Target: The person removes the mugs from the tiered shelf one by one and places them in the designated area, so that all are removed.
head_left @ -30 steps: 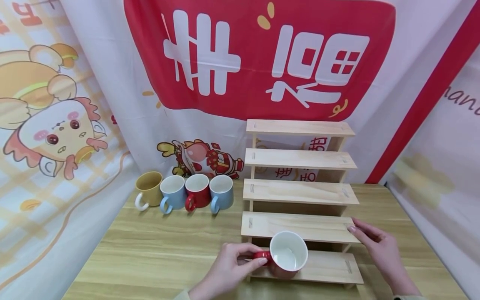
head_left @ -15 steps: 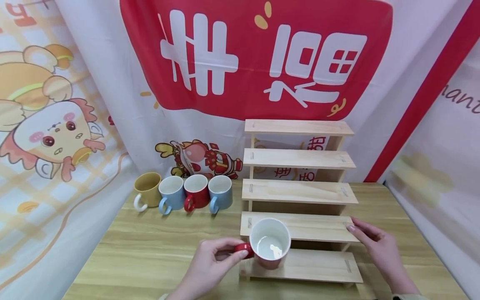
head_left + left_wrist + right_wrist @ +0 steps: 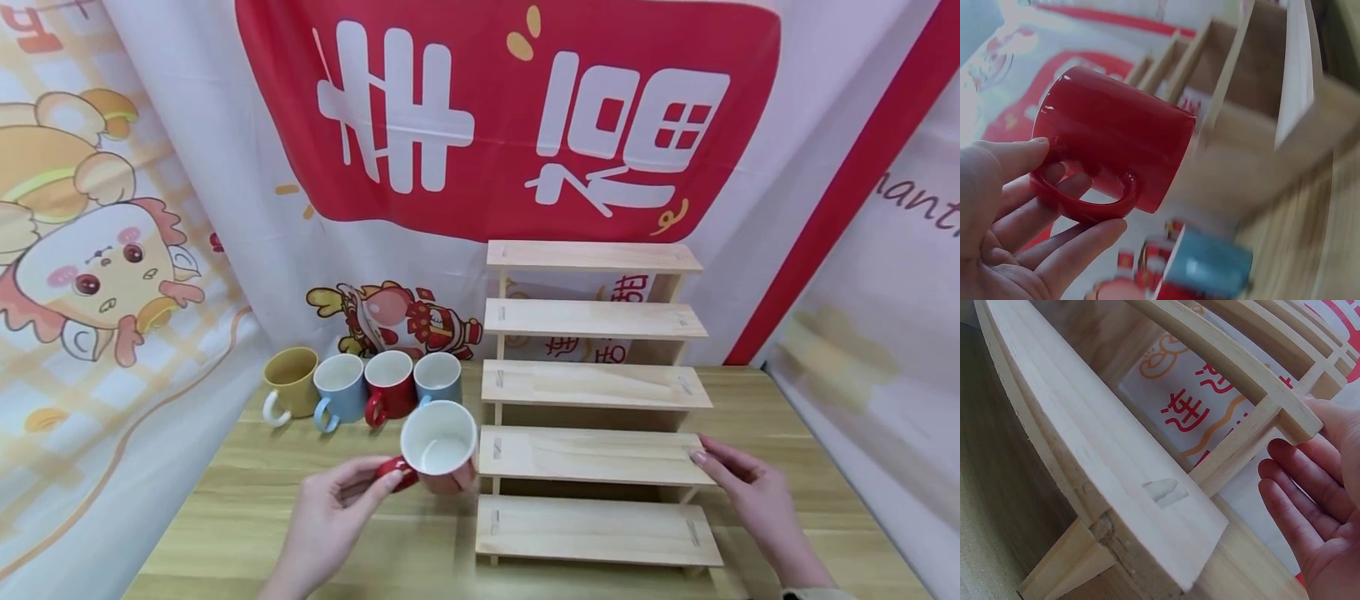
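My left hand [image 3: 327, 510] holds a red mug [image 3: 441, 450] with a white inside by its handle, in the air left of the wooden stepped rack [image 3: 600, 531]. In the left wrist view the thumb presses the top of the handle [image 3: 1099, 210], and fingers pass through and under it. My right hand [image 3: 750, 490] pinches the right end of the second board from the bottom. The right wrist view has the thumb on this board's end [image 3: 1300, 425], fingers below it.
Along the back left stand a mustard mug [image 3: 292, 387] with a white handle, a light blue mug [image 3: 342, 392], another red mug [image 3: 392, 387] and a second light blue mug [image 3: 442, 375]. A printed cloth [image 3: 375, 242] hangs behind the wooden table [image 3: 247, 492].
My left hand has carried the red mug leftward and back, from over the lowest board to beside the rack. The right hand keeps its place on the board.
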`<state>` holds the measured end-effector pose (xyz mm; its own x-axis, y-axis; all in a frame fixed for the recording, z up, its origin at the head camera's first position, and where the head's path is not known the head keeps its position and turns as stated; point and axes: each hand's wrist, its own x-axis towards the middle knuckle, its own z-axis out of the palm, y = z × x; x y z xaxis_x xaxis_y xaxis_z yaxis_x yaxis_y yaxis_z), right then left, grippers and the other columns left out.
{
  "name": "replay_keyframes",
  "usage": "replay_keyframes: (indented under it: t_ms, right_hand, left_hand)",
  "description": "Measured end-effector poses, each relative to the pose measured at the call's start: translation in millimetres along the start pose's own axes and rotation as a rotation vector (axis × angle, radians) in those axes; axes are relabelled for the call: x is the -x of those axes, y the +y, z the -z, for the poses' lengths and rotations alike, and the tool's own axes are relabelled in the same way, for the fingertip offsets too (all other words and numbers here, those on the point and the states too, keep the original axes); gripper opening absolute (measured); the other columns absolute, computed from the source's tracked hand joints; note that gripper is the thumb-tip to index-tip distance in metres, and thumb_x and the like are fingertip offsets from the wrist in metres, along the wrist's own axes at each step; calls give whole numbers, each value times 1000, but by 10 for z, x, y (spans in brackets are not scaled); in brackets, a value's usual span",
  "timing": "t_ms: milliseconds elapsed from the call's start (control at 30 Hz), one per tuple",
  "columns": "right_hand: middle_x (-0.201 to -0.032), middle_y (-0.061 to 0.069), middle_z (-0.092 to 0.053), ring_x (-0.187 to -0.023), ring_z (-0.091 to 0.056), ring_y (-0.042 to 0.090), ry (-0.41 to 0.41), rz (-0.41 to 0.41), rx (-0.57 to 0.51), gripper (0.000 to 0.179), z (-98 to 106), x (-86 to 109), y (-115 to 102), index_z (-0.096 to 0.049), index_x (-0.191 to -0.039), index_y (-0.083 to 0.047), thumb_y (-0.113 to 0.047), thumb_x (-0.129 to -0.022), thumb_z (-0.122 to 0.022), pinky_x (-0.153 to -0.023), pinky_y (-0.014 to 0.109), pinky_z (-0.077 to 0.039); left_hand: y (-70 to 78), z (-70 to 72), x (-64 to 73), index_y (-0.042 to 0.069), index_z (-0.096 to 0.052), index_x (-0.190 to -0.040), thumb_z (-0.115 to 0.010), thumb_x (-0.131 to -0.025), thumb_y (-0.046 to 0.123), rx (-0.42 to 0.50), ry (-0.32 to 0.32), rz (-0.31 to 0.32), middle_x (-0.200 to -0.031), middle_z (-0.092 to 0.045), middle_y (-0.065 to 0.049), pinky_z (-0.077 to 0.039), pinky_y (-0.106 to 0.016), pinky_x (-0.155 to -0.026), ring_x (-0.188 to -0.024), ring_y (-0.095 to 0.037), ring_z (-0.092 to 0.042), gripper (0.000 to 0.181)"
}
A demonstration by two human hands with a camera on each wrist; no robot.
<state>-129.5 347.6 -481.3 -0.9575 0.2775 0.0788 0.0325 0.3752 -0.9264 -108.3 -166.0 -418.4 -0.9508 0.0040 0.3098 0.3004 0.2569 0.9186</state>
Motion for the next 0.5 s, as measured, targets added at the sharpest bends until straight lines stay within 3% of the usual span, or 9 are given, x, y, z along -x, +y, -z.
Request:
replay_keyframes:
  t_ms: [267, 500]
  right_hand:
    - [-115, -22, -69, -104, -59, -11, 10, 9, -2, 49, 6, 14, -1, -66, -134, -4, -31, -95, -76, -81, 8, -49]
    - [-115, -22, -69, -103, -59, -11, 6, -1, 12, 50, 1, 11, -25, -66, -135, -5, -33, -94, -76, -80, 8, -49]
  left_hand:
    - [-311, 429, -8, -1, -76, -106, -76, -94, 7, -92, 201, 46, -101, -76, -11, -60, -26, -75, -91, -12, -74, 15]
    - [-516, 738, -32, -5, -75, -109, -77, -93, 7, -176, 388, 82, -95, -76, 6, -58, -18, -72, -87, 2, -71, 20]
